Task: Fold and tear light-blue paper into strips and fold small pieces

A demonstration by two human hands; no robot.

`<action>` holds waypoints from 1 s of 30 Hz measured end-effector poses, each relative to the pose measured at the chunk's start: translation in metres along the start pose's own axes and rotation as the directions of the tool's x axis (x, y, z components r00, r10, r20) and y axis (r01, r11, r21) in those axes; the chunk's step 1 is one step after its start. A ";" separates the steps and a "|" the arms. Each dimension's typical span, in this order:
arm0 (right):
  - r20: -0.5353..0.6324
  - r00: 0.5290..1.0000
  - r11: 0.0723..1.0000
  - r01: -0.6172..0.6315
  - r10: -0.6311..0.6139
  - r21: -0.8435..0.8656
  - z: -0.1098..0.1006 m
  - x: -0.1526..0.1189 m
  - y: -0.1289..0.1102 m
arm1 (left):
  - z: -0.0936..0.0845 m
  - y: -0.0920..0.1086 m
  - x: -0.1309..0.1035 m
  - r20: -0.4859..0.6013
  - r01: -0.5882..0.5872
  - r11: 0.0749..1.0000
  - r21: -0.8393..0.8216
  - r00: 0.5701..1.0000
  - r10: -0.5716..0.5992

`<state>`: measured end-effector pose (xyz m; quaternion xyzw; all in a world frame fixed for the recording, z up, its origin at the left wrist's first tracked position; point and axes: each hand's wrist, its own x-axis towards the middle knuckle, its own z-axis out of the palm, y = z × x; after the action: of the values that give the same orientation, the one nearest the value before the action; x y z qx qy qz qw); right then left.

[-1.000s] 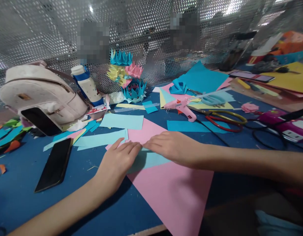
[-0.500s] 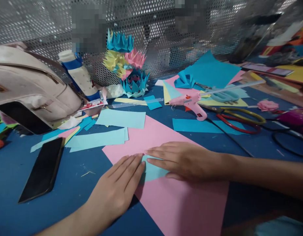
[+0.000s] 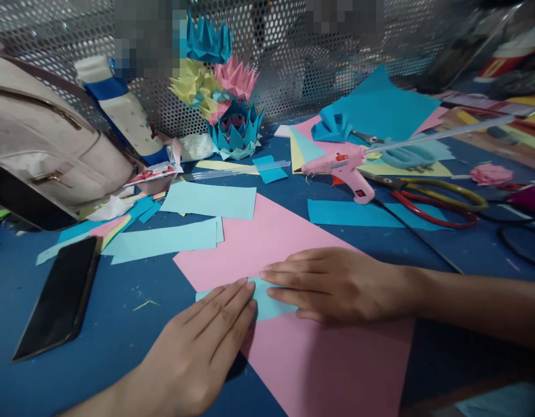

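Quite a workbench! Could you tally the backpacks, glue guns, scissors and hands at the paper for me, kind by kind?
Backpack: 1
Glue gun: 1
Pairs of scissors: 2
Hands: 2
Total: 6

Both hands closer to me on the pink paper sheet [image 3: 337,365], with the small light-blue paper strip [image 3: 265,301]. My left hand [image 3: 202,344] has flattened, thumb no longer raised; fingertips slightly farther from my right hand's [image 3: 345,286]. Strip's left end now peeks out past my left fingers.
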<state>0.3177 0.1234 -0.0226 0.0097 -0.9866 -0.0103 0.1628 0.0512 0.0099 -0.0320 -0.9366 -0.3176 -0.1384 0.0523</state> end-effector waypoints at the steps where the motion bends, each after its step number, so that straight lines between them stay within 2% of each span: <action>1: -0.020 1.000 1.000 0.008 -0.009 -0.014 0.000 0.000 0.000 | -0.001 0.000 0.000 -0.010 -0.007 1.000 0.004 1.000 0.007; 7: -0.039 0.999 0.999 0.022 -0.023 -0.039 0.000 0.001 0.001 | -0.004 -0.004 0.004 -0.018 -0.058 0.998 0.033 0.998 0.059; 18: -0.032 0.999 0.999 0.038 -0.039 -0.034 0.001 -0.001 0.002 | 0.004 0.000 -0.005 -0.036 -0.018 0.999 -0.027 0.999 0.017; 30: 0.002 1.000 0.999 0.027 -0.027 -0.031 0.000 0.000 0.002 | 0.001 -0.005 0.015 -0.086 0.040 0.999 0.029 0.996 -0.038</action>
<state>0.3181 0.1251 -0.0225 0.0207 -0.9862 -0.0277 0.1619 0.0597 0.0227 -0.0288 -0.9225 -0.3354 -0.1745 0.0776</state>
